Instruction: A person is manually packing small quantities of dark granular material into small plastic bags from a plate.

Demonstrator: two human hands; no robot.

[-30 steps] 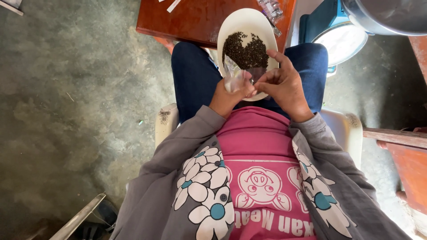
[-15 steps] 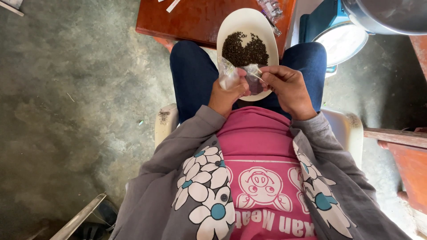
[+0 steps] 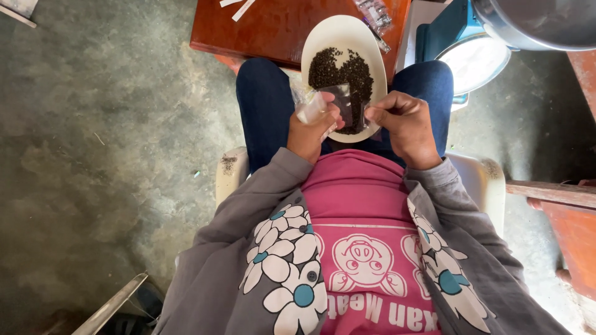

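While both hands (left [image 3: 312, 130], right [image 3: 402, 124]) pinch it, the small clear pouch [image 3: 345, 107] stands upright, long axis vertical, above the white bowl [image 3: 335, 34].

A seated person holds a small clear plastic packet [image 3: 343, 107] partly filled with dark seeds between both hands, the left hand [image 3: 312, 129] also clutching crumpled empty packets [image 3: 307, 107] and the right hand [image 3: 402, 126] pinching the packet's other edge. Just beyond, a white oval plate [image 3: 335, 37] heaped with dark seeds [image 3: 338, 68] rests on the lap against a reddish-brown wooden table [image 3: 273, 28]. A blue-bodied weighing scale [image 3: 462, 46] stands to the right on the concrete floor [image 3: 93, 155].
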